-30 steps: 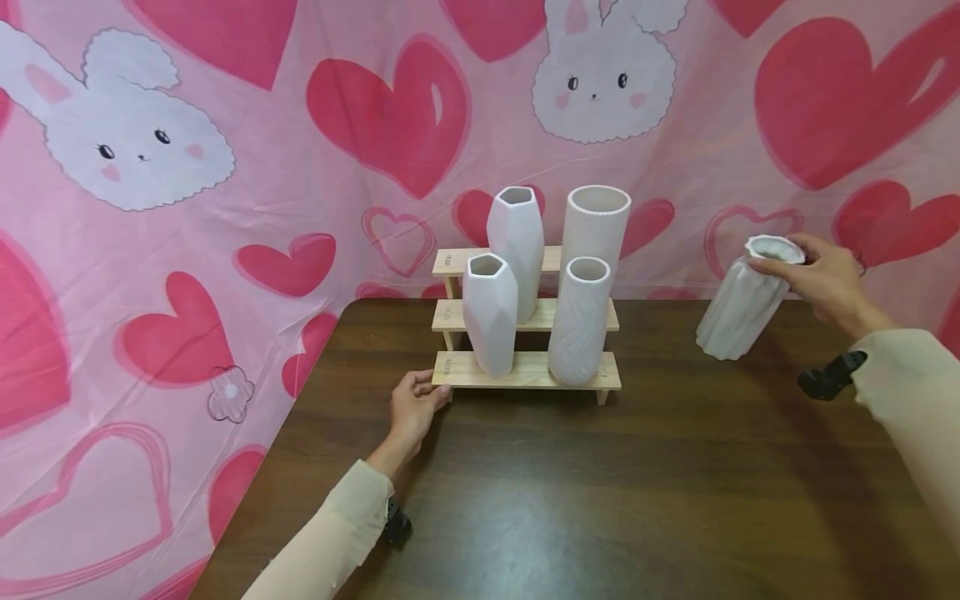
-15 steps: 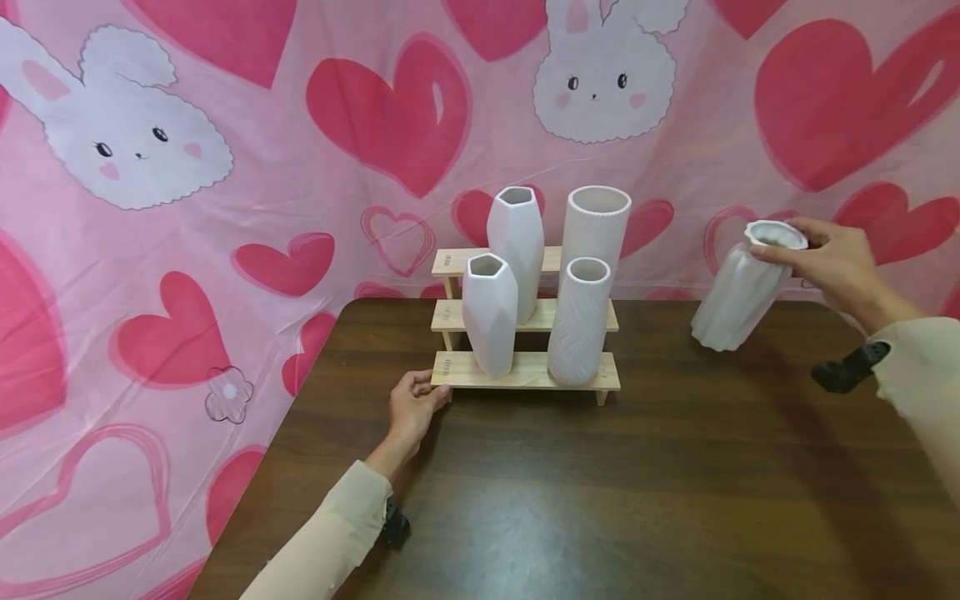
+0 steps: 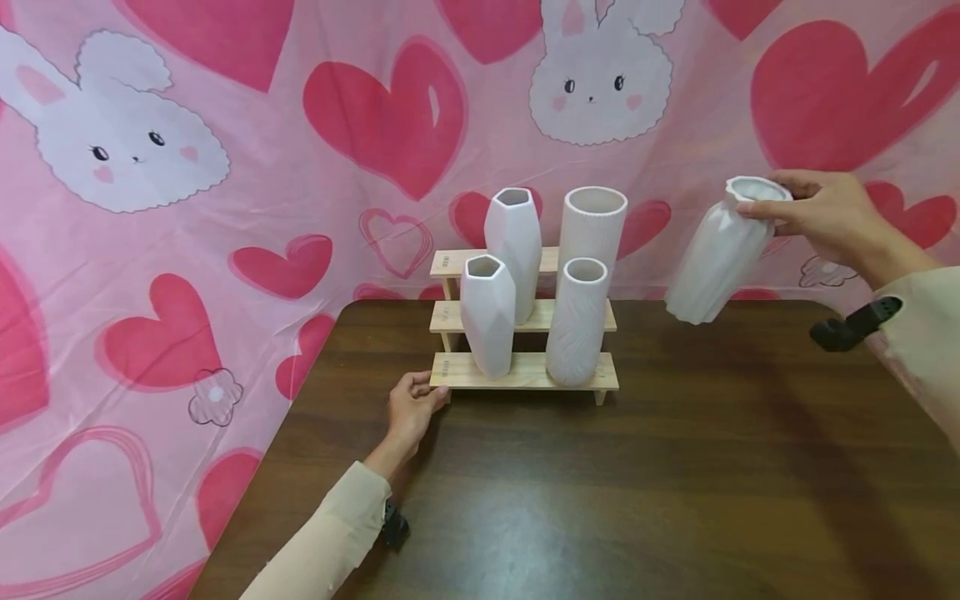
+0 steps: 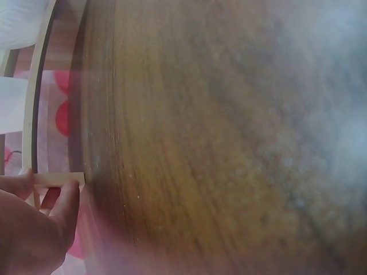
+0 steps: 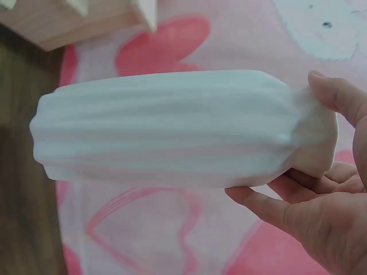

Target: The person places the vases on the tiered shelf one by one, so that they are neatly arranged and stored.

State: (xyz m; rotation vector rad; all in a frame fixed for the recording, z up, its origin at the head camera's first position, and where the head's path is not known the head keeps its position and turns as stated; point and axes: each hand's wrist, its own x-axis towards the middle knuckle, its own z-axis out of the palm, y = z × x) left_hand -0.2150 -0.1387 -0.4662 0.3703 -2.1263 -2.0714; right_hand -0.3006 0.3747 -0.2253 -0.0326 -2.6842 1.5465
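In the head view my right hand (image 3: pixel 836 212) grips a white fluted vase (image 3: pixel 716 254) by its neck. The vase leans, mouth up and toward the right, over the table's far right side. Thumb and fingers lie on opposite sides of its neck in the right wrist view, where the ribbed body (image 5: pixel 172 129) shows whole. My left hand (image 3: pixel 412 412) pinches the front left corner of a three-step wooden stand (image 3: pixel 528 367); in the left wrist view its fingers are at the short leg (image 4: pixel 60 179). Two faceted vases (image 3: pixel 487 312) and two round vases (image 3: pixel 581 321) stand upright on the stand.
The stand sits near the back of a dark brown wooden table (image 3: pixel 600 508). Behind it hangs a pink cloth (image 3: pixel 337 208) printed with hearts and rabbits. Each wrist wears a small black camera (image 3: pixel 855 325).
My right hand has raised the fluted vase and carried it a little to the left, toward the stand. The left hand and the stand have stayed in place.
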